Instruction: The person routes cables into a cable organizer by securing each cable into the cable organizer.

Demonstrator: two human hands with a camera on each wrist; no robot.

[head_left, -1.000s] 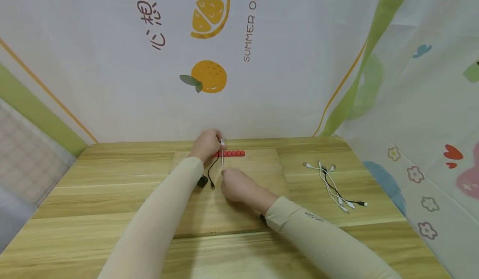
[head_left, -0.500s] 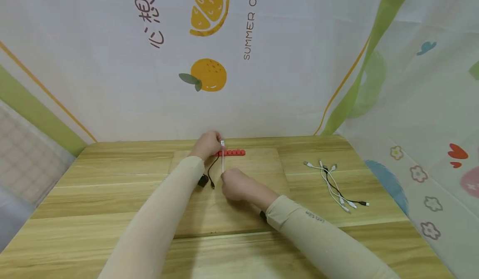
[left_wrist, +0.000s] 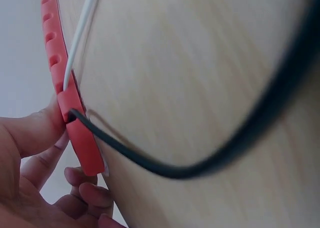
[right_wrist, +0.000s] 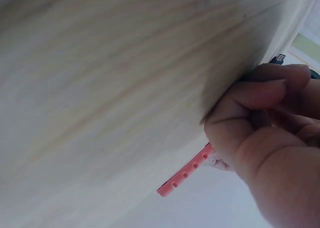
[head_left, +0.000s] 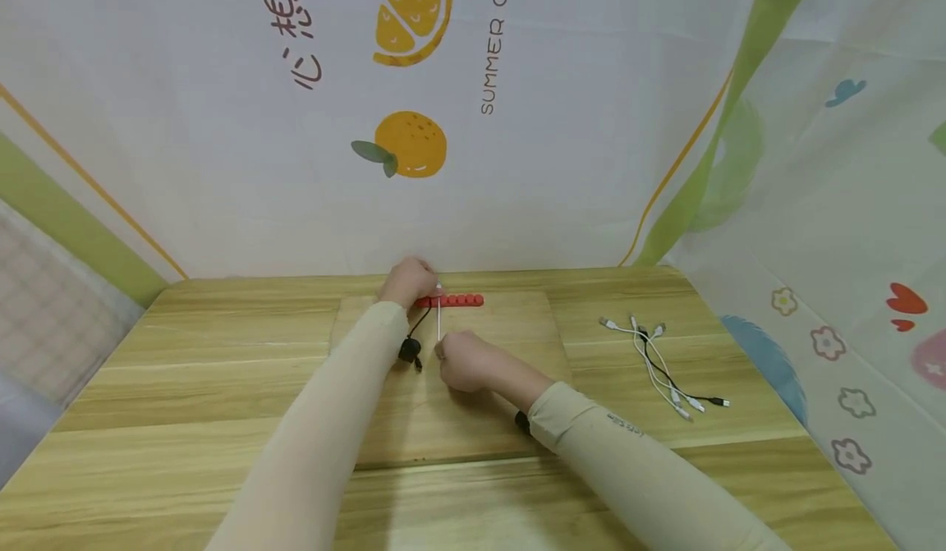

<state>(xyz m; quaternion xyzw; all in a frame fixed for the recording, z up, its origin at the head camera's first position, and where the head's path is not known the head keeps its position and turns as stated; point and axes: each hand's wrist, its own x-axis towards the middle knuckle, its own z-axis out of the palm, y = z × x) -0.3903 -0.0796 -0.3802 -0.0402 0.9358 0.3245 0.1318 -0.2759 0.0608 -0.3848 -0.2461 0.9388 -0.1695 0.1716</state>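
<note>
A red cable holder strip [head_left: 464,300] with several slots lies along the far edge of a wooden board [head_left: 517,329]. A white USB cable [head_left: 439,321] runs from one slot toward me; a black cable [left_wrist: 175,172] sits in the slot beside it. Behind the strip, my left hand [head_left: 408,280] pinches the white cable's plug end, its thumb touching the strip in the left wrist view. On the near side my right hand [head_left: 473,362], fingers curled, grips the white cable's other part. That grip hides the cable's near end.
Several white and black cables [head_left: 658,370] lie in a loose pile on the table [head_left: 222,403], right of the board. A printed white curtain [head_left: 554,165] hangs behind the table's far edge. Another patterned curtain [head_left: 828,231] hangs at the right.
My left hand has shifted slightly, and the white plug behind the strip shows less and sits lower. The right hand has stayed nearly in place on the cable.
</note>
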